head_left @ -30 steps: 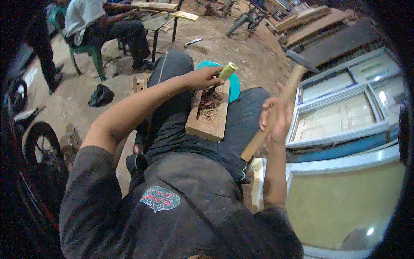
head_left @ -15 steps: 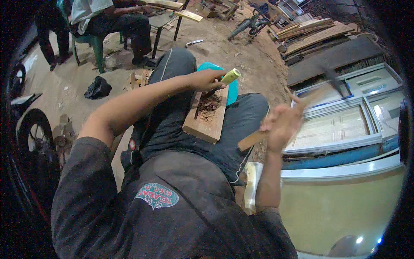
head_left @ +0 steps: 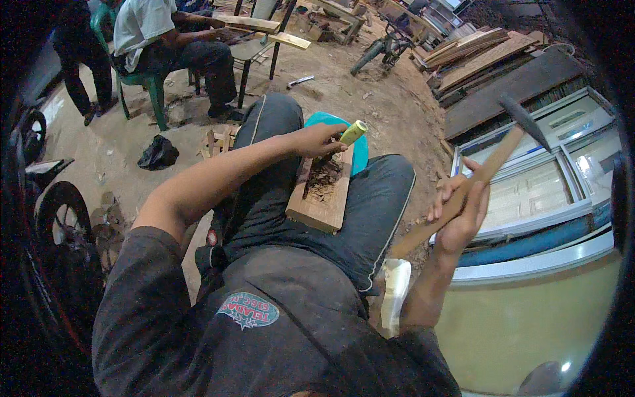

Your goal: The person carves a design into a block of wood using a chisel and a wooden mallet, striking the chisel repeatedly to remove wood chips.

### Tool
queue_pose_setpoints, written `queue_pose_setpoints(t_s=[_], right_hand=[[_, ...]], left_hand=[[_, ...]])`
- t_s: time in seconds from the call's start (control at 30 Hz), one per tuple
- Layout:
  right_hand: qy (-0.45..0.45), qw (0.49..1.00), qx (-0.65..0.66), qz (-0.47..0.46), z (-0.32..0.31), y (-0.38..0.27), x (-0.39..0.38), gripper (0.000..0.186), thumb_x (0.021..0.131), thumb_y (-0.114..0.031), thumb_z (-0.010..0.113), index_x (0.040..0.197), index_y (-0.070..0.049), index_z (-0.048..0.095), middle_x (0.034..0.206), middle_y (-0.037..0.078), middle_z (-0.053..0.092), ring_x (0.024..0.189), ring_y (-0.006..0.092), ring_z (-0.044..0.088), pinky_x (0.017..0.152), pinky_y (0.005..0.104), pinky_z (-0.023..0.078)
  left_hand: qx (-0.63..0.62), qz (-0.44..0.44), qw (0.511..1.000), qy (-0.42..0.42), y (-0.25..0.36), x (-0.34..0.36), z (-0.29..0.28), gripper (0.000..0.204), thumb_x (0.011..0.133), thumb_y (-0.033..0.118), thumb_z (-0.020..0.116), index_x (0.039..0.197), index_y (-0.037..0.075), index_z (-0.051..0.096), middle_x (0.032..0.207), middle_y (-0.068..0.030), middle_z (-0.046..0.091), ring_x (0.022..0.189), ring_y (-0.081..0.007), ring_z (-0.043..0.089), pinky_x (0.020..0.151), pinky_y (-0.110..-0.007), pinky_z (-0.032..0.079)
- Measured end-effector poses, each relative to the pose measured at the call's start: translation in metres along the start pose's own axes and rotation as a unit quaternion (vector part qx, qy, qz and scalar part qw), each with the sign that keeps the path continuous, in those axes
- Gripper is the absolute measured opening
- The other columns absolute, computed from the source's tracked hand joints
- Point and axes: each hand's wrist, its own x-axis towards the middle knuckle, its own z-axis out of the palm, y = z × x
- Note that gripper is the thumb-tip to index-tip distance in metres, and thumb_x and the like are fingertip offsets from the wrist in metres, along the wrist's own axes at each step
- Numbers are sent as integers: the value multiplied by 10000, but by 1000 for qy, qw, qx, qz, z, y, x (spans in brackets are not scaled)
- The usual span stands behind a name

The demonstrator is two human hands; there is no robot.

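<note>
Here, the left grip (head_left: 323,140) held a tilted, yellow-green-handled chisel (head_left: 356,131) at the chip-strewn recess (head_left: 323,184) of a wooden block (head_left: 319,215) on the person's lap (head_left: 370,212); the right grip (head_left: 464,210) held a wooden-handled hammer (head_left: 497,159), well apart from the block.

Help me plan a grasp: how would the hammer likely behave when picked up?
The hammer is probably head-heavy, with its dark, seemingly metal head at one end. Its long, straight wooden handle should feel stiff.
</note>
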Motion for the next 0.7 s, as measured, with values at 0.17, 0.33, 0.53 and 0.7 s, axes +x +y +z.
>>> queue_pose_setpoints(t_s=[0.17,0.33,0.53,0.7], right_hand=[[6,1000,9,-16,-5,20,1,433,1055,-391,389,1280,-21,413,716,36,475,465,111,470,397,248,419],[-165,940,-244,171,-10,101,0,365,1032,-395,465,1129,-55,555,656,-9,502,459,92,465,386,266,400],[-130,949,-129,256,-2,63,-2,328,1034,-357,481,1131,-55,565,617,-20,444,407,49,396,362,210,347],[-41,995,19,92,-3,25,-9,455,1052,-419,362,1247,-28,488,680,28,470,434,72,423,374,213,359]], left_hand=[[-29,-37,999,5,-1,3,4,455,991,318,576,1343,57,453,1157,-182,660,1053,-310,649,877,-414,507],[-7,32,998,47,-3,4,3,397,987,303,589,1271,45,489,1061,-172,683,928,-276,675,784,-384,526],[-18,3,999,28,6,4,4,362,988,272,589,1244,37,487,1013,-201,681,911,-315,680,772,-410,521],[-24,-8,1000,14,0,2,7,376,981,273,602,1247,32,491,1060,-191,677,829,-293,675,740,-412,523]])
